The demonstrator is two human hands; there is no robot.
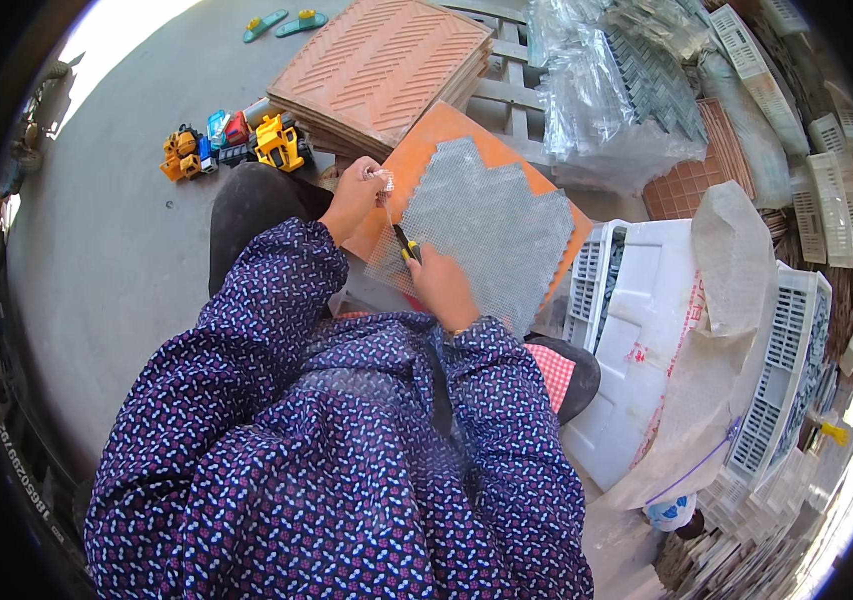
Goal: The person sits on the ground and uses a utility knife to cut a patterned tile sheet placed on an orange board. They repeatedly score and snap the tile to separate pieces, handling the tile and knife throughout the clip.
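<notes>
Right grip (445, 290): my fingers are closed round the handle of a black and yellow utility knife (408, 246).
Left grip (355, 195): pinched on a small pale mesh scrap (383, 180), just beyond the blade; a thin strand seems to run from it towards the knife, but I cannot tell whether it is joined to anything.
Mosaic sheet: the grey mesh-covered mosaic sheet (492, 215) lies flat on an orange tray (437, 122), in front of my lap, with the stack of herringbone-patterned trays (377, 70) just past it.
Mesh trimming: partway, I judge. The scrap looks cut away, and the stepped far edge looks fairly neat; what seems left is the mesh margin (387, 262) on the left, spreading past the denser grey area. My sleeve and right hand hide part of the near edge, so I cannot tell how that stands.
Knife direction: its long axis slants, handle towards my right palm, blade pointing away from me and a little left, towards the scrap.
Sheet direction: stepped edge facing away and to the right, mesh margin to the left; neither way across looks clearly longer, so I name no long axis.
</notes>
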